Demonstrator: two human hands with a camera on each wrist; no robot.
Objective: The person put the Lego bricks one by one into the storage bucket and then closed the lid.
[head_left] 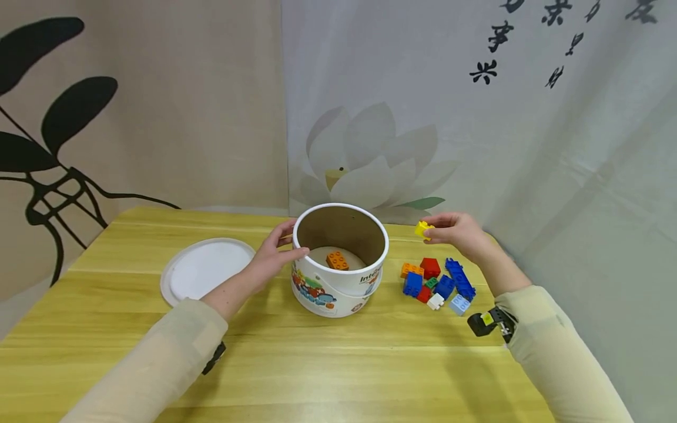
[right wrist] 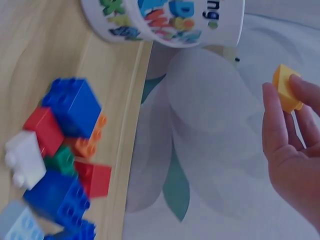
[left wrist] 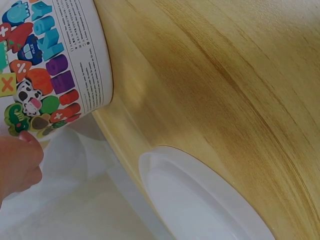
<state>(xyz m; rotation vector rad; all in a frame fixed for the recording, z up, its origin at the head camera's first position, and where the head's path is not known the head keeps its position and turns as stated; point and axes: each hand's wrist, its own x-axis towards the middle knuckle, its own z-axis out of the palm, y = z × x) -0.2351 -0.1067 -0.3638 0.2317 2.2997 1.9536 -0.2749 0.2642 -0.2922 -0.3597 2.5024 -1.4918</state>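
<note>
A white printed bucket (head_left: pixel 328 296) stands upright with its top uncovered, and an orange building block (head_left: pixel 337 261) lies on its floor. My left hand (head_left: pixel 272 255) touches the bucket's left side, thumb over the rim and fingers along the outer wall; in the left wrist view only part of that hand (left wrist: pixel 20 162) shows beside the printed wall. Raised above the table to the right of the bucket, my right hand (head_left: pixel 452 234) pinches a yellow building block (head_left: pixel 422 230) between thumb and fingers. The right wrist view shows the same yellow block (right wrist: pixel 286 89) at the fingertips.
Below my right hand lies a loose pile of blocks, among them a red block (head_left: pixel 431 267), a long blue piece (head_left: pixel 460 279) and a white block (head_left: pixel 436 301). A round white lid (head_left: pixel 206 267) rests left of the bucket. Printed curtains (head_left: pixel 370 70) hang behind the wooden table (head_left: pixel 338 376).
</note>
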